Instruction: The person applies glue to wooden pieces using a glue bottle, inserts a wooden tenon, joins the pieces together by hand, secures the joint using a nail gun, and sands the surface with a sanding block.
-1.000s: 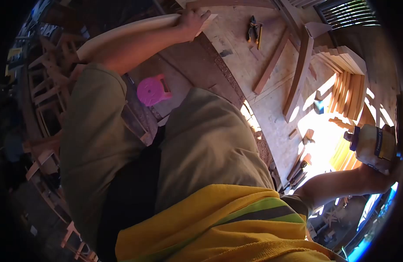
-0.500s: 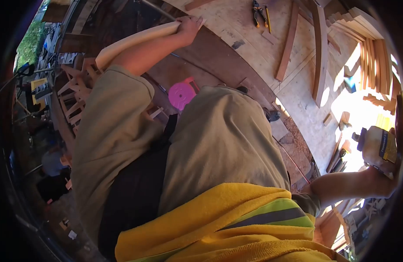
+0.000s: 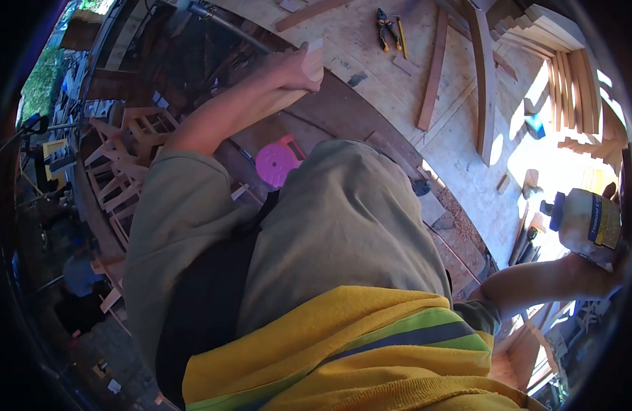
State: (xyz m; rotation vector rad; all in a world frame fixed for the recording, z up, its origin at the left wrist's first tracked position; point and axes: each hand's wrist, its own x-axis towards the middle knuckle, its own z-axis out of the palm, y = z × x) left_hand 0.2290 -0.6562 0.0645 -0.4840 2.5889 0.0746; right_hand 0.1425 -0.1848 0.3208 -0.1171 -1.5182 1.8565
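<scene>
My left hand (image 3: pixel 299 74), at the upper left of the table edge, is closed round a pale wooden board (image 3: pixel 314 60). One end of the board shows past my fingers, and part of its length lies behind my forearm. At the far right, my right hand (image 3: pixel 609 272) is wrapped round the lower part of a glue bottle (image 3: pixel 590 220) with a dark label and a dark cap. Its fingers are partly lost in the dark rim of the view.
On the worktable (image 3: pixel 371 89) lie pliers (image 3: pixel 386 31), a yellow pencil-like stick (image 3: pixel 402 38) and curved wooden pieces (image 3: pixel 482 89). Stacked boards (image 3: pixel 569 89) stand at the right. A pink stool (image 3: pixel 276 164) is on the floor, near wooden frames (image 3: pixel 120 161) at the left.
The board in my left hand has turned, from above my forearm to mostly behind and below it. The bottle stays in my right hand. The whole view has shifted.
</scene>
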